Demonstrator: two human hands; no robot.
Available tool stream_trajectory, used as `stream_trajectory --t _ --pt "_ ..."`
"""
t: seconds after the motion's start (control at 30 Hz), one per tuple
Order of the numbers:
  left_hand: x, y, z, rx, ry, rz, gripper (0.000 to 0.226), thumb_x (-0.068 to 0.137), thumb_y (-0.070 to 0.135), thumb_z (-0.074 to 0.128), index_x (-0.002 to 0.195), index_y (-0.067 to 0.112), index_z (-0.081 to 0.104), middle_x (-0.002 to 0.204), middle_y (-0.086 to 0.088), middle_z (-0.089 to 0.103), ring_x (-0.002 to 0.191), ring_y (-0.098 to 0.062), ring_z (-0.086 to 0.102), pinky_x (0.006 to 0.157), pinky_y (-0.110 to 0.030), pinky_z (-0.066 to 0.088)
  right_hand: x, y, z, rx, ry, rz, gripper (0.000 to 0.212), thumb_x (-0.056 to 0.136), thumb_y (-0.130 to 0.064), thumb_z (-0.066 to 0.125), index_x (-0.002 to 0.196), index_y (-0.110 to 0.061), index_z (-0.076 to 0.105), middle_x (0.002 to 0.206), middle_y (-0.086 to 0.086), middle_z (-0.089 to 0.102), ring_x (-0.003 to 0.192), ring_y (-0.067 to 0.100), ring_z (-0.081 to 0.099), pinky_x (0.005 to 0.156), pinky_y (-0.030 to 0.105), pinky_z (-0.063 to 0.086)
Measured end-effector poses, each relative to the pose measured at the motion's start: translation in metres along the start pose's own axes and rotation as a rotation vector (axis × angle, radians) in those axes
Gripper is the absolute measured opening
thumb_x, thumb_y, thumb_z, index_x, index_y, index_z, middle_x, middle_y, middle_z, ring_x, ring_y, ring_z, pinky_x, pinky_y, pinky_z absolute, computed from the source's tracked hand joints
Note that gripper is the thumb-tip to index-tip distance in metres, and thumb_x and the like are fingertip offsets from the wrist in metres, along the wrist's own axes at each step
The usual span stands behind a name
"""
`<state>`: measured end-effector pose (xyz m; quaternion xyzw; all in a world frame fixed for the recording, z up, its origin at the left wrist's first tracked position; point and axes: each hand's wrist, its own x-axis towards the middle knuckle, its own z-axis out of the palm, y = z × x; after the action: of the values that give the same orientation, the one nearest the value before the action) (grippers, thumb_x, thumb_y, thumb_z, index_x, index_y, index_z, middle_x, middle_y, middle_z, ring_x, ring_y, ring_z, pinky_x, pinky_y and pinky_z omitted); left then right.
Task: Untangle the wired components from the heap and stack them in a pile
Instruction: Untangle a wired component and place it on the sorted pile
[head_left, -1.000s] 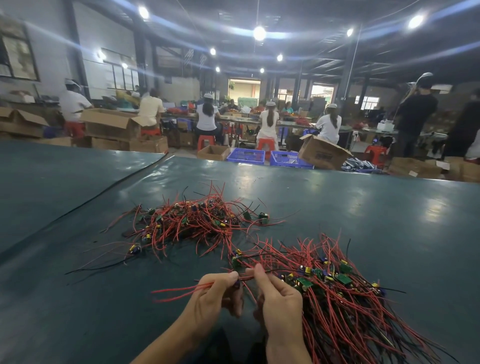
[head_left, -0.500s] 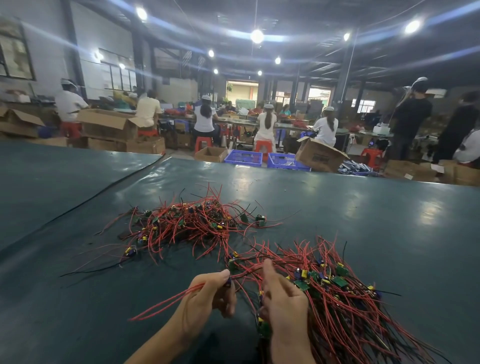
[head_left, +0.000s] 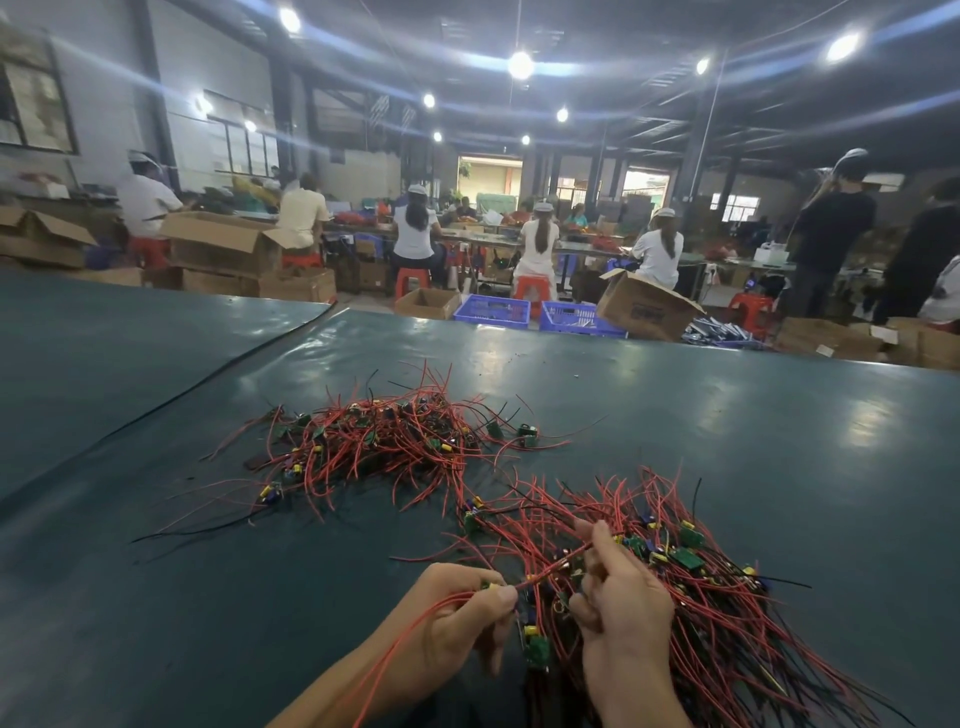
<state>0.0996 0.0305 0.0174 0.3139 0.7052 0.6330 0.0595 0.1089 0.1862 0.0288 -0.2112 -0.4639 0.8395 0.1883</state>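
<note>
Now the left hand (head_left: 457, 618) pinches a wired component (head_left: 488, 586) in curled fingers. The right hand (head_left: 618, 603), fingertip to fingertip with it a second ago, has drawn off toward 1 o'clock, pinching its red wire (head_left: 550, 570) taut. That piece looks nearly free for the pile (head_left: 727, 623) at 3 o'clock. The tangled heap (head_left: 384, 441) waits at 11 o'clock on the tabletop (head_left: 208, 597).
</note>
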Motion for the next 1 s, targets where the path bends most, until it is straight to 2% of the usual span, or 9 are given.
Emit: stream_trajectory --t 0.13,0.23,0.3,0.37,0.43,0.5,0.63,0.87,1.0 --pt "-0.002 -0.002 -0.005 0.05 0.003 0.011 0.035 0.086 0.043 0.051 0.059 0.022 0.059 0.054 0.002 0.059 0.053 -0.015 0.057 0.062 -0.025 0.045 0.0 0.002 -0.002 -0.053 0.008 -0.093 0.022 0.093 -0.021 0.061 0.08 -0.011 0.076 0.055 -0.003 0.042 0.038 0.002 0.026 0.032 0.016 0.024" --pt "-0.002 -0.007 -0.011 0.113 0.095 0.001 0.037 0.085 0.048 0.053 0.063 0.02 0.064 0.058 -0.001 0.062 0.058 -0.015 0.062 0.062 -0.026 0.048 -0.001 0.002 -0.001 -0.074 -0.01 -0.135 0.018 0.087 -0.028 0.066 0.077 -0.017 0.075 0.057 -0.001 0.058 0.036 0.003 0.029 0.034 0.017 0.028" --pt "0.0 -0.012 -0.014 0.186 0.197 -0.01 0.041 0.082 0.055 0.054 0.068 0.019 0.065 0.058 -0.003 0.064 0.057 -0.015 0.063 0.059 -0.025 0.049 0.0 0.005 0.0 -0.114 -0.047 -0.171 0.013 0.087 -0.028 0.067 0.098 -0.02 0.068 0.071 0.0 0.072 0.04 0.004 0.035 0.045 0.019 0.035" --pt "0.002 -0.018 -0.015 0.291 0.25 -0.025 0.047 0.084 0.06 0.056 0.073 0.015 0.064 0.059 -0.001 0.065 0.054 -0.012 0.059 0.056 -0.025 0.048 -0.001 0.011 0.003 -0.185 -0.1 -0.213 0.033 0.09 -0.025 0.067 0.12 -0.03 0.053 0.082 -0.001 0.075 0.051 0.005 0.044 0.061 0.022 0.039" --pt "0.002 -0.028 -0.015 0.265 0.274 -0.09 0.05 0.082 0.063 0.059 0.076 0.014 0.062 0.058 0.005 0.06 0.053 -0.006 0.053 0.054 -0.021 0.044 -0.005 0.017 0.008 -0.267 -0.174 -0.253 0.026 0.089 -0.023 0.068 0.113 -0.028 0.059 0.087 0.002 0.075 0.057 0.007 0.052 0.059 0.022 0.044" --pt "0.002 -0.042 -0.015 0.434 0.264 -0.084 0.047 0.083 0.065 0.054 0.083 0.019 0.06 0.063 0.006 0.058 0.058 -0.008 0.053 0.057 -0.024 0.044 -0.009 0.023 0.011 -0.394 -0.255 -0.313 0.015 0.086 -0.021 0.071 0.101 -0.026 0.069 0.086 -0.001 0.075 0.059 0.006 0.06 0.058 0.022 0.053" --pt "0.001 -0.071 -0.016 0.834 0.133 0.001 0.009 0.09 0.032 0.055 0.096 0.025 0.052 0.074 0.0 0.061 0.069 -0.023 0.059 0.066 -0.042 0.053 -0.013 0.036 0.006 -0.737 -0.341 -0.474 0.016 0.084 -0.032 0.074 0.099 -0.033 0.07 0.079 -0.012 0.069 0.061 0.001 0.057 0.062 0.015 0.049" --pt "-0.002 -0.059 -0.013 0.877 0.009 -0.043 0.013 0.086 0.027 0.057 0.095 0.018 0.062 0.087 -0.002 0.063 0.082 -0.023 0.058 0.076 -0.037 0.049 -0.015 0.044 0.001 -1.12 -0.387 -0.706 0.025 0.092 -0.042 0.06 0.113 -0.031 0.069 0.095 -0.019 0.061 0.094 0.005 0.054 0.081 0.025 0.05" --pt "-0.009 -0.033 -0.007 0.902 -0.009 0.009 0.021 0.09 0.019 0.056 0.109 0.01 0.062 0.104 -0.007 0.062 0.097 -0.023 0.056 0.083 -0.029 0.042 -0.018 0.046 0.001 -1.186 -0.397 -0.767 0.026 0.097 -0.04 0.053 0.115 -0.03 0.068 0.101 -0.018 0.061 0.101 0.004 0.053 0.082 0.022 0.049"
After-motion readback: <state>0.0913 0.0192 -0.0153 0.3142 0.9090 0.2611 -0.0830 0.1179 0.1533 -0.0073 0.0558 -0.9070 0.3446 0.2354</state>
